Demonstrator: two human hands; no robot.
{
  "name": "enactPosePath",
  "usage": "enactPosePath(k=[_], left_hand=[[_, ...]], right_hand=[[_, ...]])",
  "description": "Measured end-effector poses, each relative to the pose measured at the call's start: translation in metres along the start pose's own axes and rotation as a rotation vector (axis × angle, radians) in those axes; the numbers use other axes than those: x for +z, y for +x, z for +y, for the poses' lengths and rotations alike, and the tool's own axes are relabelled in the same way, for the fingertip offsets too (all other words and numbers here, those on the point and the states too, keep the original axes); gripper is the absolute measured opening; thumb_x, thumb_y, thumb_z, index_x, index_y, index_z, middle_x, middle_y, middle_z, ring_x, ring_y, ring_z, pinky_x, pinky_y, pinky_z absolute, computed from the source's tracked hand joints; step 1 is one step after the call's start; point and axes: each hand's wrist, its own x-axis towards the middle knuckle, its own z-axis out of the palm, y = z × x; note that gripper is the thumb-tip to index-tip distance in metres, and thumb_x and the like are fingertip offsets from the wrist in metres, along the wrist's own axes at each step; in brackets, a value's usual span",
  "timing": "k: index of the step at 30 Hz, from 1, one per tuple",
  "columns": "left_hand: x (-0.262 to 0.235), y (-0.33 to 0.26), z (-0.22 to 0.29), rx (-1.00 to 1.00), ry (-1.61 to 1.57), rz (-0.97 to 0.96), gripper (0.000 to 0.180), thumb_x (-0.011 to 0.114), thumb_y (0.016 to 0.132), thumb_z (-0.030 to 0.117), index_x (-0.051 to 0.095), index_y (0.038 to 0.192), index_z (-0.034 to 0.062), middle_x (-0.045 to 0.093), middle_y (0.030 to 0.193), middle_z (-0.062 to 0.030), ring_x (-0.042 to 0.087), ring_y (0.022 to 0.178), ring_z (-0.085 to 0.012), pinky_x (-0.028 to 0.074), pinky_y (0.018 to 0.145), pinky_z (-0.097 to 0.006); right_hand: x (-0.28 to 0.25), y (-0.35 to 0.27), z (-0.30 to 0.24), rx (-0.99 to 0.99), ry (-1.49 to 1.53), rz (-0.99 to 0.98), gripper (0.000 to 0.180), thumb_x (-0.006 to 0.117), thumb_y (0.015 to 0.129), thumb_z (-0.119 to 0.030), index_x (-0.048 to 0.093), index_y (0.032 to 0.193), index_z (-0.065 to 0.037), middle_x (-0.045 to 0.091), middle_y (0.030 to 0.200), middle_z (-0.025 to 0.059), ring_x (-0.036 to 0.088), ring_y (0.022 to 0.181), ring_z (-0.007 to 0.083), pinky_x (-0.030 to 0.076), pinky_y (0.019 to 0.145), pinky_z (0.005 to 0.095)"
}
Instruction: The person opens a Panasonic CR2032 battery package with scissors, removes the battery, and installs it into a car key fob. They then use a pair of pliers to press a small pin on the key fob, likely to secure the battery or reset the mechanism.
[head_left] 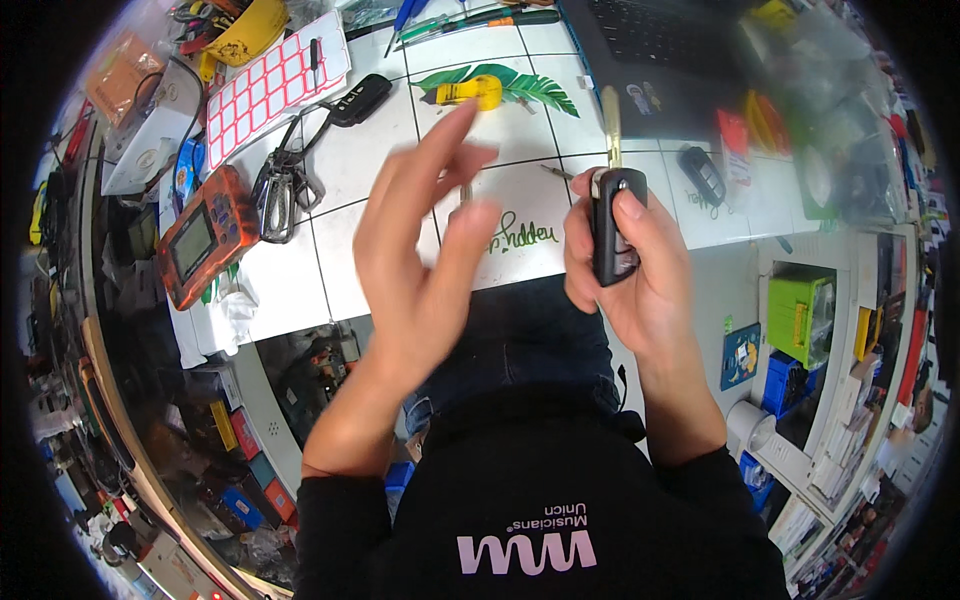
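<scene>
My right hand (655, 275) grips a black flip car key (612, 230), its thumb lying along the key's body. The metal blade (613, 125) is folded out and points away from me. My left hand (410, 245) is raised over the table to the left of the key, slightly blurred, with fingers apart. A small metallic piece shows by its fingers; whether it is held or lies on the table I cannot tell. Beyond that hand lies a stubby yellow and black tool (485, 92). A thin pointed tool (557, 172) lies partly hidden behind my right hand.
At left on the white table (350, 260) are an orange handheld device (208, 238), a key bunch (285, 190) with a black fob (362, 100), and a red-and-white label sheet (262, 100). A laptop (640, 70) stands at the back right, another black key fob (702, 175) in front of it.
</scene>
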Motion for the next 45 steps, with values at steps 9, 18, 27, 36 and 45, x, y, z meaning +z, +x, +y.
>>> enactPosePath(k=[9, 18, 27, 36, 45], left_hand=[[0.016, 0.03, -0.006, -0.3, -0.574, -0.334, 0.02, 0.061, 0.084, 0.011, 0.062, 0.1, -0.0019, 0.06, 0.099, -0.0088, 0.056, 0.09, -0.0149, 0.044, 0.081, -0.026], [0.022, -0.01, -0.006, 0.533, 0.488, -0.309, 0.04, 0.071, 0.064, 0.031, 0.068, 0.102, 0.0205, 0.052, 0.115, -0.0088, 0.052, 0.103, -0.0264, 0.026, 0.101, -0.055], [-0.007, -0.019, -0.02, 0.18, 0.218, 0.181, 0.028, 0.059, 0.083, 0.011, 0.06, 0.107, -0.0026, 0.05, 0.107, -0.0152, 0.049, 0.101, -0.0245, 0.038, 0.092, -0.036], [-0.027, -0.049, -0.012, -0.31, -0.261, -0.395, 0.061, 0.046, 0.086, 0.053, 0.058, 0.112, -0.0002, 0.052, 0.118, -0.0164, 0.046, 0.114, -0.0286, 0.034, 0.098, -0.042], [-0.058, -0.069, -0.023, -0.51, -1.044, 0.334, 0.038, 0.029, 0.098, 0.033, 0.049, 0.084, 0.0032, 0.054, 0.082, -0.0129, 0.056, 0.073, -0.0217, 0.047, 0.075, -0.036]], right_hand=[[-0.002, -0.007, 0.002, -0.019, 0.018, -0.026, 0.034, 0.049, 0.089, -0.031, 0.053, 0.094, 0.003, 0.05, 0.058, 0.0075, 0.037, 0.04, 0.0095, 0.03, 0.037, 0.0204], [-0.001, 0.01, 0.003, 0.052, 0.678, -0.066, 0.038, 0.043, 0.09, -0.04, 0.054, 0.097, -0.004, 0.049, 0.077, 0.0018, 0.042, 0.067, 0.0134, 0.037, 0.06, 0.0266], [-0.006, 0.012, 0.005, 0.129, 0.743, -0.132, 0.025, 0.05, 0.087, -0.029, 0.051, 0.087, -0.004, 0.04, 0.067, 0.0007, 0.035, 0.06, 0.0102, 0.03, 0.053, 0.0232], [0.006, -0.021, 0.03, -0.044, -0.474, -0.291, 0.028, 0.062, 0.08, -0.015, 0.055, 0.104, -0.002, 0.059, 0.092, 0.0069, 0.055, 0.077, 0.0135, 0.045, 0.068, 0.0261], [0.015, 0.016, 0.055, -0.575, -1.225, -0.042, 0.026, 0.072, 0.071, -0.01, 0.061, 0.093, -0.001, 0.059, 0.077, 0.0108, 0.057, 0.063, 0.0212, 0.045, 0.055, 0.0296]])
